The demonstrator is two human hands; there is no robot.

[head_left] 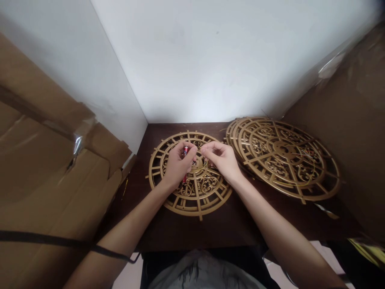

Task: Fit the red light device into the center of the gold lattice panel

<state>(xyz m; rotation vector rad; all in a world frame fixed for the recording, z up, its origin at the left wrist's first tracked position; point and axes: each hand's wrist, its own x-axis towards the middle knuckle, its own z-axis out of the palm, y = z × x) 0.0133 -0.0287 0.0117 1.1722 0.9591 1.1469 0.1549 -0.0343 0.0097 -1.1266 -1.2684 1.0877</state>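
Left hand (180, 163): fingers curled closed around a red tool (185, 149), which stands roughly upright in the grip, its lower end showing below the hand. Right hand (221, 159): thumb and fingertips drawn together in a pinch; whether they grip anything cannot be told. A thin yellow wire (205, 163) curves just below these fingertips. The disc (198, 194) lies flat on the table (216, 235), directly beneath both hands, its hub between and below them. Further discs (284, 150) lie stacked, overlapping, to the right of the right hand.
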